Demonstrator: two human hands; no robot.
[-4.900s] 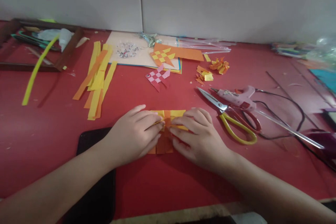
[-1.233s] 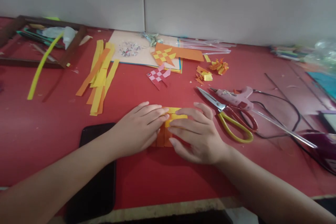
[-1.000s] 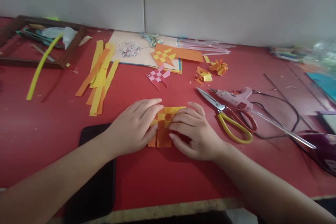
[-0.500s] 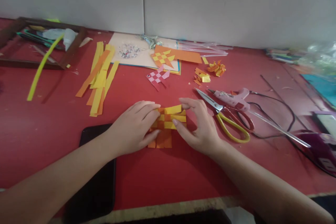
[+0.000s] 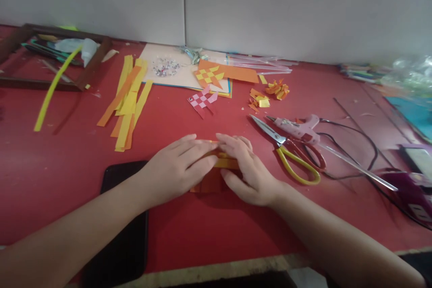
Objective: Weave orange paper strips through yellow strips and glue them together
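A small weave of orange and yellow paper strips (image 5: 206, 184) lies on the red table, mostly covered by my hands. My left hand (image 5: 180, 166) is over its left side, fingers together and holding the far edge. From the right, my right hand (image 5: 248, 168) grips the same weave, its fingertips at the top meeting those of the left and its thumb at the near side. Orange strip ends stick out towards me, and a bit of yellow shows between the hands. The exact finger contact is hidden.
Right of my hands lie scissors (image 5: 281, 146) and a pink glue gun (image 5: 300, 129) with its cord. A black phone (image 5: 123, 229) rests under my left forearm. Loose paper strips (image 5: 130, 103), a pink woven fish (image 5: 203, 101) and a wooden frame (image 5: 97, 54) lie farther back.
My hands have come closer together over the weave and now cover most of it. The raised yellow strip end by my right fingers is no longer visible.
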